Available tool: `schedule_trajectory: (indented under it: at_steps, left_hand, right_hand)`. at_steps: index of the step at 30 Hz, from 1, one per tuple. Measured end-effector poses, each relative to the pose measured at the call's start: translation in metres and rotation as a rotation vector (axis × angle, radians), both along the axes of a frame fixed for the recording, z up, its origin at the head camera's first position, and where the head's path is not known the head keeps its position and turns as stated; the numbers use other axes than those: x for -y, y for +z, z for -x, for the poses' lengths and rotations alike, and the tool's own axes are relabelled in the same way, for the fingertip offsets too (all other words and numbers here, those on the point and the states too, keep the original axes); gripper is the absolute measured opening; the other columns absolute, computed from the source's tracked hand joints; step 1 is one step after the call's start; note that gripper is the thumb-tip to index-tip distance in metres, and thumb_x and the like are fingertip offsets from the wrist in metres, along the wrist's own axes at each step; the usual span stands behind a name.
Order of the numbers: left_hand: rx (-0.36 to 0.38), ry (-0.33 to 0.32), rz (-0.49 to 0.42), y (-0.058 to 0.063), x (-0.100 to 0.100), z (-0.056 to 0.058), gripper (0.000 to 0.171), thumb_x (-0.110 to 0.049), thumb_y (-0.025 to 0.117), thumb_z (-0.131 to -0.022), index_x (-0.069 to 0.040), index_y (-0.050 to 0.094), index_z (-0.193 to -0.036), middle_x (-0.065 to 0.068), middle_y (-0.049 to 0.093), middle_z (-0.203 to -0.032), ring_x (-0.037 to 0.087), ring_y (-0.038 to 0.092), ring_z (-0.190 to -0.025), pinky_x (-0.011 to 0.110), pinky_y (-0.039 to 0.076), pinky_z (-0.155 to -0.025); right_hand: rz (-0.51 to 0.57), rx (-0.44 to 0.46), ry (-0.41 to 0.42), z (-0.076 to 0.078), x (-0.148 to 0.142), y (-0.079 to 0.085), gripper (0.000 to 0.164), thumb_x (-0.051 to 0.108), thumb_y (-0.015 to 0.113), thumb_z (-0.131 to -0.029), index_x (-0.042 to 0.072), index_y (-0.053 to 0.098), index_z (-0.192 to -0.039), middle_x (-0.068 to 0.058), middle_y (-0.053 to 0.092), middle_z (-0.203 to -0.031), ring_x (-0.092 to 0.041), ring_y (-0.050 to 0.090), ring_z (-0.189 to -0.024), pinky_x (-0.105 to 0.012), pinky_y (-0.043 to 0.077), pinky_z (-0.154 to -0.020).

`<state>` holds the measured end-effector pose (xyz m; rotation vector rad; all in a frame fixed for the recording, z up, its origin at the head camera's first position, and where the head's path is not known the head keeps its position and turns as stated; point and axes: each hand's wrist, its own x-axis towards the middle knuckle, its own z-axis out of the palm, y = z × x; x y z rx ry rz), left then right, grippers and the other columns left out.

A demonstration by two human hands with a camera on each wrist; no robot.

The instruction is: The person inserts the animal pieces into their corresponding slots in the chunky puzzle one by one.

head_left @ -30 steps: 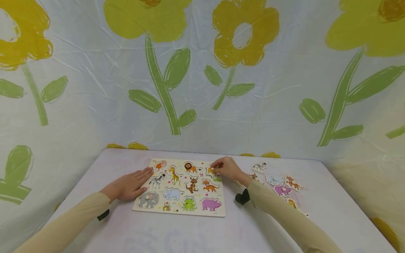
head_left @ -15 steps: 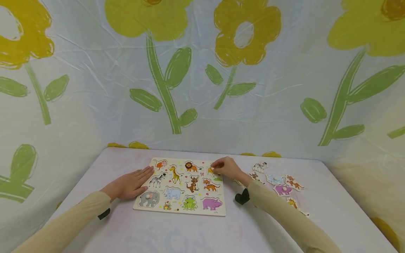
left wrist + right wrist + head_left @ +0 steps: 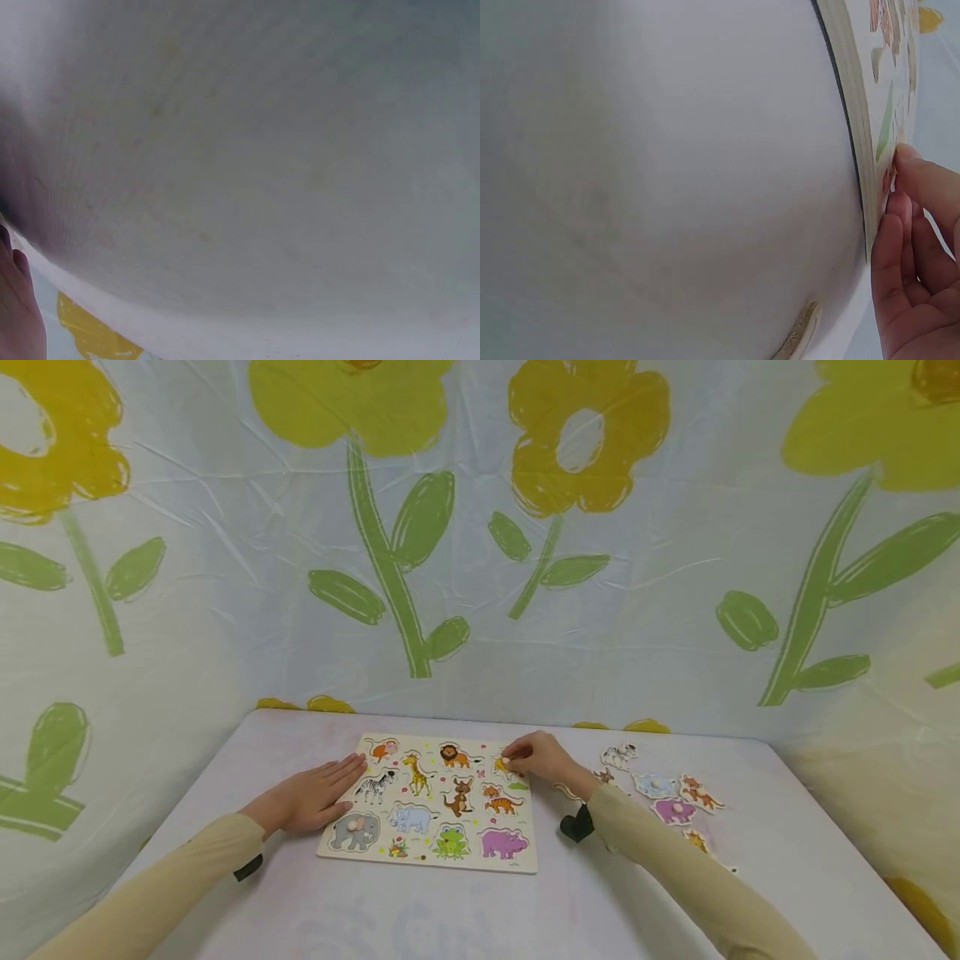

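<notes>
A wooden animal puzzle board (image 3: 480, 863) lies flat on the table. My left hand (image 3: 311, 795) rests palm down with straight fingers on its left edge; in the left wrist view only part of that hand (image 3: 21, 307) shows. At the board's upper right corner, my right hand (image 3: 546, 758) pinches a small yellow-orange puzzle piece (image 3: 500, 767) between thumb and finger. The fingers cover much of this piece, so its animal is unclear. The right wrist view shows the same hand (image 3: 922, 247) low over the board's edge. A grey elephant piece (image 3: 355, 832) with a knob sits in its place at lower left.
Right of the board lie several loose pieces: a zebra (image 3: 618, 756), a kangaroo (image 3: 604, 776), a blue elephant (image 3: 655, 786), a purple hippo (image 3: 675, 812), a tiger (image 3: 700, 794) and a giraffe (image 3: 697, 841). Another piece is partly hidden by the right wrist. Flowered cloth (image 3: 630, 635) stands behind the table.
</notes>
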<state>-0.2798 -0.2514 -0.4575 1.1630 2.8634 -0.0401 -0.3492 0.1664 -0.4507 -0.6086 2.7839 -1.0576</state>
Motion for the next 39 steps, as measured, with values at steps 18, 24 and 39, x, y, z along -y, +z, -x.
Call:
schedule_trajectory:
  at_steps: [18, 24, 39]
  left_hand:
    - [0.023, 0.028, 0.025, -0.002, -0.001, -0.001, 0.065, -0.038, 0.037, -0.102, 0.002, 0.023, -0.151, 0.017, 0.021, -0.159, 0.034, 0.022, -0.147, 0.047, 0.029, -0.117]
    - [0.022, 0.036, 0.029, -0.003, -0.002, 0.000, 0.065, -0.038, 0.037, -0.102, 0.003, 0.023, -0.151, 0.018, 0.021, -0.159, 0.034, 0.021, -0.147, 0.047, 0.029, -0.117]
    - [0.024, 0.046, 0.040, -0.004, -0.002, 0.001, 0.065, -0.040, 0.036, -0.102, 0.000, 0.023, -0.151, 0.015, 0.020, -0.160, 0.032, 0.021, -0.148, 0.046, 0.028, -0.117]
  right_hand:
    - [-0.060, -0.031, 0.203, -0.001, -0.010, 0.007, 0.026, 0.002, 0.066, -0.088, -0.003, 0.069, -0.113, -0.017, 0.071, -0.107, -0.017, 0.065, -0.086, -0.024, 0.052, -0.074]
    - [-0.066, -0.015, 0.245, -0.005, -0.012, 0.010, 0.032, -0.002, 0.063, -0.089, -0.006, 0.063, -0.120, -0.020, 0.068, -0.115, -0.028, 0.066, -0.098, -0.033, 0.056, -0.083]
    - [-0.065, 0.084, 0.206, -0.013, -0.014, 0.015, 0.037, 0.007, 0.060, -0.092, -0.003, 0.059, -0.128, -0.019, 0.063, -0.126, -0.030, 0.060, -0.110, -0.040, 0.052, -0.091]
